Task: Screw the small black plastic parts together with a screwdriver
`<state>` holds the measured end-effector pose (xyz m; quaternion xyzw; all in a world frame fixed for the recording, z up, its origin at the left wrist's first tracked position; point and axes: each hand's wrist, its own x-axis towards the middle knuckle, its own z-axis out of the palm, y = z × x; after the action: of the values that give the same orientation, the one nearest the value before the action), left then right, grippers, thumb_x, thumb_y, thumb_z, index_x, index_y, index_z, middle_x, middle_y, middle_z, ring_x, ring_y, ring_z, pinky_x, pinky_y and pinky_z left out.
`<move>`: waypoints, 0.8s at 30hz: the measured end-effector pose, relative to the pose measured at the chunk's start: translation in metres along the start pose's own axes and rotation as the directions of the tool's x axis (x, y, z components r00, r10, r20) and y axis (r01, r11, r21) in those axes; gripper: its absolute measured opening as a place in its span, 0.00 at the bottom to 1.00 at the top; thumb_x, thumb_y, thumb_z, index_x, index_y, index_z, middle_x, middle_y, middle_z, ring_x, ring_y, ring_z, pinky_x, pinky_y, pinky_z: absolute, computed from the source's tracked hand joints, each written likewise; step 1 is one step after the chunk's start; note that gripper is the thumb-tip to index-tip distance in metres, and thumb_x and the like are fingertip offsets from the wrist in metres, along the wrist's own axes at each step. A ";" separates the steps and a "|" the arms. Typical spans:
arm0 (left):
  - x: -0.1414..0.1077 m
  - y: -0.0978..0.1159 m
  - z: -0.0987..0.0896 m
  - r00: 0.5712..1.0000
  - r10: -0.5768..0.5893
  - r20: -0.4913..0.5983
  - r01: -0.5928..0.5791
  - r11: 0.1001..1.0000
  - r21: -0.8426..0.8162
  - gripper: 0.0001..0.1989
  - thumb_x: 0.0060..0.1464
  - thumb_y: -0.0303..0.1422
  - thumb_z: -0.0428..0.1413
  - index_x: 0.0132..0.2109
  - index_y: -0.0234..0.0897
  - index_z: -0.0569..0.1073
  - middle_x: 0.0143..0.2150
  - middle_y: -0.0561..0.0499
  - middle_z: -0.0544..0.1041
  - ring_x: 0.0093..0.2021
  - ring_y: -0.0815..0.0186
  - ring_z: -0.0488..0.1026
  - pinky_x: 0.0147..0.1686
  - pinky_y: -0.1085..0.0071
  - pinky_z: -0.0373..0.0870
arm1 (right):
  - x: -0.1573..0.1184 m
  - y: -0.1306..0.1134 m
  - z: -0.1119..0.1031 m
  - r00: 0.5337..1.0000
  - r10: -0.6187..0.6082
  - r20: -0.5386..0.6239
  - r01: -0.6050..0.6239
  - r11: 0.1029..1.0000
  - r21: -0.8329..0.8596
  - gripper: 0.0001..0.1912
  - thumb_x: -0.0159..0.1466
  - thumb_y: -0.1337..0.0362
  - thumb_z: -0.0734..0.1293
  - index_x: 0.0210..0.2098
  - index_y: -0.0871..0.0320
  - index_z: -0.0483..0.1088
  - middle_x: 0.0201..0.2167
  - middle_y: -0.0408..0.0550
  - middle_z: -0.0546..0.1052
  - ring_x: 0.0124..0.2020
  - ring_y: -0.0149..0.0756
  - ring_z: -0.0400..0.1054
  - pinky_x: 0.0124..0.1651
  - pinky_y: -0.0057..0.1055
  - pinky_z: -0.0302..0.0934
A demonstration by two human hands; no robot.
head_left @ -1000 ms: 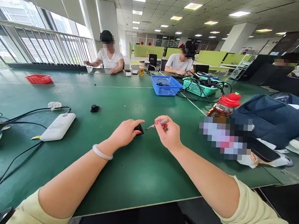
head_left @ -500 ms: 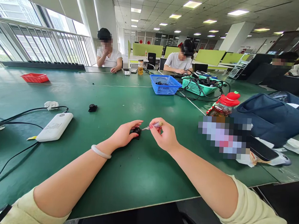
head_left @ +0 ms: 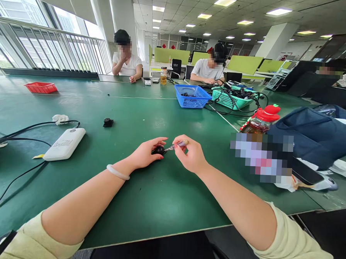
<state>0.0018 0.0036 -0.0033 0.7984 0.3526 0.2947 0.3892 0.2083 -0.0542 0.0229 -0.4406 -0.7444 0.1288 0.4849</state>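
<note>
My left hand (head_left: 146, 153) rests on the green table (head_left: 169, 206), its thumb and fingers closed around a small black part (head_left: 159, 150). Between thumb and fingers of my right hand (head_left: 191, 154) is a small screwdriver (head_left: 181, 144) with a pale, see-through handle. Its thin shaft points left and its tip meets the right side of the black part. How tip and part touch is too small to make out. Another small black piece (head_left: 108, 122) lies farther back on the left.
A white power bank (head_left: 64, 144) with black cables lies left. Blue (head_left: 192, 101) and green (head_left: 228, 100) baskets stand behind, a red tray (head_left: 41, 88) back left. A red-lidded bottle (head_left: 263, 117), dark bag (head_left: 314, 133) and phone (head_left: 307, 172) are right. Two people sit opposite.
The black part has tilted a little in my left hand, and the left thumb has shifted slightly right. My right hand still holds the screwdriver against it. The view has shifted slightly.
</note>
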 end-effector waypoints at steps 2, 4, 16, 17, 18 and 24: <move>0.000 -0.001 0.000 1.000 0.010 0.020 -0.010 1.000 -0.008 0.33 0.50 0.28 0.59 0.64 0.43 0.65 0.57 0.46 0.75 0.58 0.57 0.71 0.62 0.52 0.64 | 0.000 0.000 0.000 1.000 -0.015 0.008 0.015 1.000 0.008 0.04 0.62 0.65 0.61 0.33 0.55 0.68 0.26 0.42 0.73 0.22 0.29 0.62 0.27 0.26 0.60; -0.001 -0.001 0.000 0.999 0.022 0.031 -0.022 1.000 -0.003 0.33 0.51 0.28 0.57 0.64 0.42 0.64 0.58 0.45 0.74 0.59 0.57 0.70 0.63 0.52 0.64 | -0.001 0.000 0.000 0.999 -0.037 0.016 0.036 0.999 0.011 0.04 0.61 0.65 0.61 0.33 0.55 0.68 0.26 0.43 0.73 0.21 0.28 0.63 0.27 0.26 0.60; 0.001 0.003 -0.001 0.995 -0.018 -0.100 0.040 0.973 0.229 0.30 0.49 0.32 0.60 0.61 0.42 0.67 0.46 0.49 0.76 0.47 0.58 0.76 0.55 0.55 0.71 | -0.002 -0.003 -0.001 0.983 -0.168 0.069 0.175 0.979 -0.101 0.05 0.60 0.67 0.61 0.32 0.55 0.68 0.25 0.42 0.74 0.22 0.28 0.63 0.30 0.26 0.60; 0.001 0.003 -0.001 0.996 -0.018 -0.093 0.037 0.975 0.217 0.30 0.49 0.32 0.59 0.61 0.42 0.67 0.47 0.49 0.77 0.48 0.59 0.76 0.56 0.56 0.70 | -0.002 -0.003 -0.001 0.982 -0.175 0.070 0.182 0.977 -0.111 0.05 0.60 0.67 0.61 0.32 0.55 0.68 0.26 0.42 0.74 0.22 0.29 0.63 0.30 0.26 0.60; 0.001 0.003 -0.002 0.996 -0.017 -0.087 0.035 0.978 0.208 0.30 0.49 0.31 0.59 0.61 0.42 0.67 0.47 0.49 0.77 0.48 0.59 0.76 0.57 0.56 0.70 | -0.002 -0.003 -0.001 0.981 -0.180 0.072 0.188 0.975 -0.120 0.05 0.60 0.67 0.61 0.32 0.55 0.68 0.26 0.42 0.74 0.22 0.29 0.63 0.30 0.26 0.60; -0.001 0.003 -0.004 0.996 -0.033 -0.089 0.047 0.985 0.166 0.29 0.51 0.30 0.57 0.61 0.43 0.66 0.50 0.49 0.78 0.51 0.59 0.76 0.59 0.57 0.69 | -0.003 -0.001 0.002 0.944 -0.293 0.149 0.315 0.936 -0.155 0.06 0.61 0.67 0.61 0.34 0.54 0.70 0.30 0.43 0.77 0.25 0.29 0.66 0.31 0.26 0.60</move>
<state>-0.0005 0.0026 0.0009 0.8077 0.4085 0.2900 0.3108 0.2064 -0.0562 0.0203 -0.3525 -0.8406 0.0123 0.4110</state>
